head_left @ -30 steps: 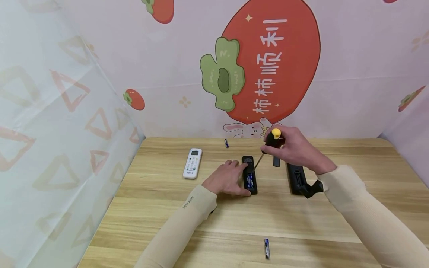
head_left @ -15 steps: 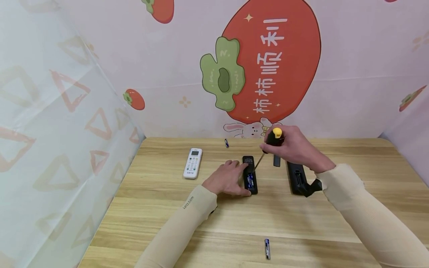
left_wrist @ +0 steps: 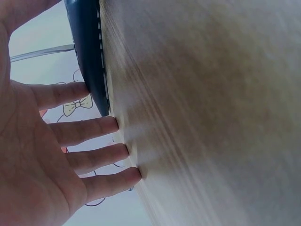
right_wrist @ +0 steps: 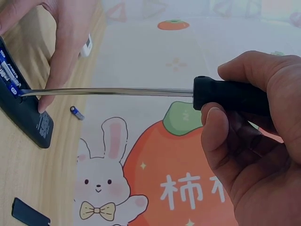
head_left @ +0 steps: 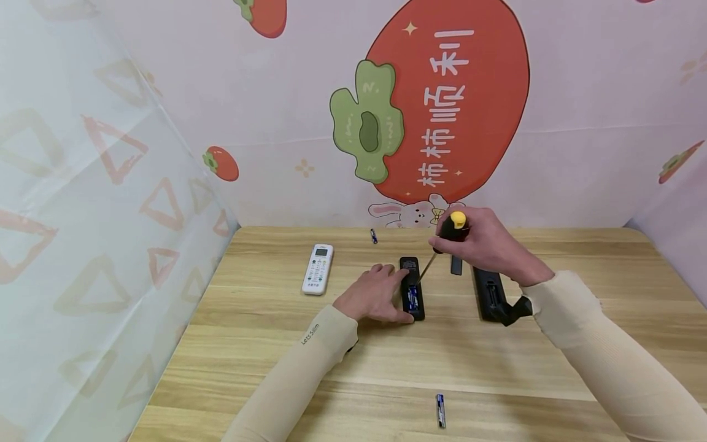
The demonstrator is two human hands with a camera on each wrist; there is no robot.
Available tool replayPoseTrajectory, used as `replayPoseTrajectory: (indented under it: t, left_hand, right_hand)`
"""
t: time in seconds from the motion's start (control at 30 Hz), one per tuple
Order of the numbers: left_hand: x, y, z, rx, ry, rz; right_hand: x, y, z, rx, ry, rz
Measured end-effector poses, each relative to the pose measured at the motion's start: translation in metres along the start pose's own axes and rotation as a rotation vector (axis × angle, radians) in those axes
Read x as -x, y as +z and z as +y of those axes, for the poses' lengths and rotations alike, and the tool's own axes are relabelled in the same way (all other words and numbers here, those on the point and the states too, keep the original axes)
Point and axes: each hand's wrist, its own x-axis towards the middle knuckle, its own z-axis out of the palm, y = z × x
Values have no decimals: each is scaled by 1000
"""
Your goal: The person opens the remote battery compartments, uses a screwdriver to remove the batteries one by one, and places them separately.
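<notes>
Wooden surface (head_left: 331,350) set against a wall printed with a big red fruit and a rabbit. At its middle lies a black remote (head_left: 412,288), back up, battery bay open with a battery (head_left: 410,299) inside. Left hand (head_left: 374,296) lies flat beside the remote, straight fingers pressing its left edge. Right hand (head_left: 486,245), above and right of the remote, grips a screwdriver (head_left: 442,245), whose tip rests in the bay at the battery's end. The tip could slip off and jab the steadying fingers, which lie just beside it. Near the remote: a white remote (head_left: 317,268) to its left, a second black remote (head_left: 489,293) to its right, and a loose battery (head_left: 439,410) toward the near edge.
</notes>
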Motion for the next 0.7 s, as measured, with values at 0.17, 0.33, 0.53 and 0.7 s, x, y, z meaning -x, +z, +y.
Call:
replayPoseTrajectory:
  t: [0.17,0.33,0.53,0.7]
  left_hand:
    - [0,-1,1,4,1,-3]
    - [0,0,0,-3,-1,-6]
    - [0,0,0,-6,-7,-12]
    - [0,1,0,-4,-6,-9]
  right_hand:
    - [0,-1,-1,-9,-9,3]
    - [1,-2,-2,-3,5,12]
    - [1,-4,-2,5,10,16]
    - [1,-5,-3,4,20,11]
